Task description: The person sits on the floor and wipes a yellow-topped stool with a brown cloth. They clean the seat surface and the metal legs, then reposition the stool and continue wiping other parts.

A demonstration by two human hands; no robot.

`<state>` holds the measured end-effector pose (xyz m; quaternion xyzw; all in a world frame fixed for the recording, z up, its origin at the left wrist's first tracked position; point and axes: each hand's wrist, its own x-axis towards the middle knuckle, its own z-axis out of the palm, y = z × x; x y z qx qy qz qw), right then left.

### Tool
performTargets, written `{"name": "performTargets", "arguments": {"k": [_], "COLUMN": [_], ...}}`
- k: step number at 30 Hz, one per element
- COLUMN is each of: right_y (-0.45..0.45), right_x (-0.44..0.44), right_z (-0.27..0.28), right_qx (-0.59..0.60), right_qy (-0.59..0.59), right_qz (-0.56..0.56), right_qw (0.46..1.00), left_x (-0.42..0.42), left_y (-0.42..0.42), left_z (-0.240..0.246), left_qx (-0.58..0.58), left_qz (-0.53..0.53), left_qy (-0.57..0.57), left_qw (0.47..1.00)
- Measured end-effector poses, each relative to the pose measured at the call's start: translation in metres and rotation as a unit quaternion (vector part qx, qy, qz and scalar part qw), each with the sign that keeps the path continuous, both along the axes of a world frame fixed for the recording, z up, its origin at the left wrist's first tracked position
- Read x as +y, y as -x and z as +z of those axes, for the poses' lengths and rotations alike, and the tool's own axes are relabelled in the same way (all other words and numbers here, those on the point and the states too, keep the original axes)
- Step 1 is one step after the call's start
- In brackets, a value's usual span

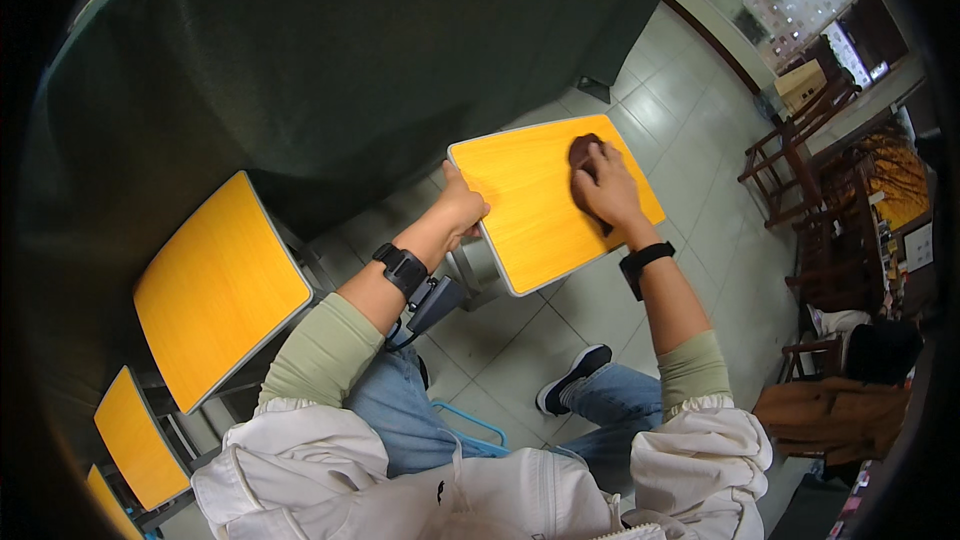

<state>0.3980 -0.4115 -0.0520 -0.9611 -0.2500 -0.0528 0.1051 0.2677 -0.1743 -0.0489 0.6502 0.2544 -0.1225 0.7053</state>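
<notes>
A small desk with a yellow wood-grain top [525,202] and a grey edge stands in front of me. My left hand [461,206] grips its left edge, the thumb by the upper corner and the fingers curled at the rim. On the right part of the top, my right hand [609,184] presses on a dark brown cloth [583,157], its fingers spread over it. The cloth lies bunched and long, partly hidden under the hand.
More yellow-topped desks [225,292] stand in a row at the left. A dark green drape [337,52] hangs beyond the desk. Wooden chairs [795,150] and a brown garment [832,416] are at the right. A blue metal bar [480,427] is near my legs.
</notes>
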Motion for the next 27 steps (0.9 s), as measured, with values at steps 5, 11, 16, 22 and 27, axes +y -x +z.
{"name": "performTargets", "arguments": {"k": [5,11,16,22,27], "right_y": [0.057,0.089,0.066,0.018,0.006], "right_x": [0.067,0.074,0.029,-0.058,-0.066], "right_z": [0.009,0.008,0.000,-0.004,-0.002], "right_qx": [-0.009,0.007,0.004,0.007,0.017], "right_qy": [-0.029,-0.037,-0.073,-0.055,-0.007], "right_qz": [0.175,0.247,0.199,-0.020,-0.131], "right_qw": [0.984,0.968,0.977,0.998,0.991], "left_x": [-0.001,0.004,0.003,0.007,0.014], "left_y": [-0.001,0.002,0.008,0.012,0.016], "left_z": [-0.005,-0.003,-0.006,-0.002,0.003], "left_qx": [-0.007,-0.005,-0.021,-0.025,-0.044], "left_qz": [0.008,-0.008,-0.001,-0.006,-0.054], "left_qy": [0.013,-0.001,0.027,0.018,0.032], "left_qw": [1.000,1.000,0.999,1.000,0.997]}}
